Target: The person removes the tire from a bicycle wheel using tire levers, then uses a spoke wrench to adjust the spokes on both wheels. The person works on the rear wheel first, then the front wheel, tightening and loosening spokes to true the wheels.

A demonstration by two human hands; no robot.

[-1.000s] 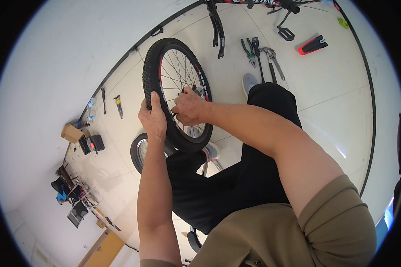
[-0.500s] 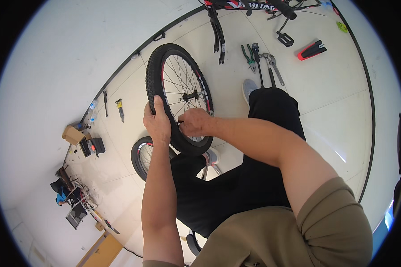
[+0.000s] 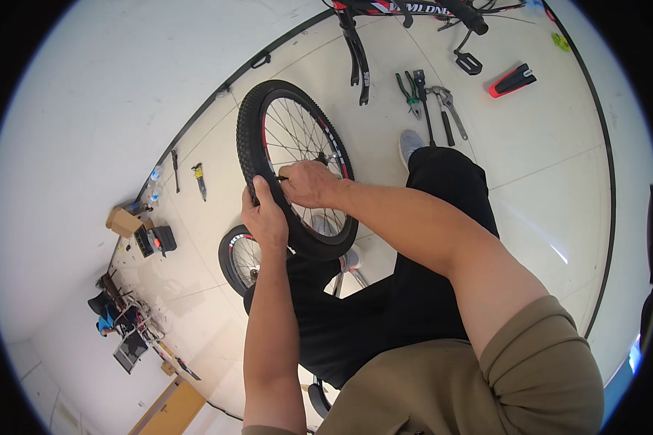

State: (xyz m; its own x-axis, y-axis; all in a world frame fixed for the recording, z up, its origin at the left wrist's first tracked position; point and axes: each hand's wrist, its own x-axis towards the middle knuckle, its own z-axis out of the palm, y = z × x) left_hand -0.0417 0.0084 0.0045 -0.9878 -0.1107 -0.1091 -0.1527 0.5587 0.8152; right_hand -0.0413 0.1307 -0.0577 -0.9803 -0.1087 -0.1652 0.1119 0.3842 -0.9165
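A bicycle wheel (image 3: 248, 134) with a knobbly black tyre and red-and-white rim markings stands tilted in front of me. My left hand (image 3: 268, 220) is closed around the tyre on its near left side, thumb lying over the tread. Inside the rim, my right hand (image 3: 310, 184) makes a fist close to the left hand, in front of the spokes. A short dark tip pokes out of its fingers toward the tyre; the fingers hide what it belongs to. The wheel's lower part is by my leg and shoe, and the right hand partly covers the hub.
Beyond the wheel stands a bicycle frame with a bare fork (image 3: 358, 65) and a pedal (image 3: 469, 64). Pliers (image 3: 411, 98), an adjustable wrench (image 3: 453, 116) and a red-and-black part (image 3: 511, 81) lie right. A second wheel (image 3: 226, 270) is nearby; a cardboard box (image 3: 125, 222) sits left.
The wheel has shifted slightly down and to the right in view. My right hand has moved up along the inside of the rim, nearer the hub's height, its fist still closed.
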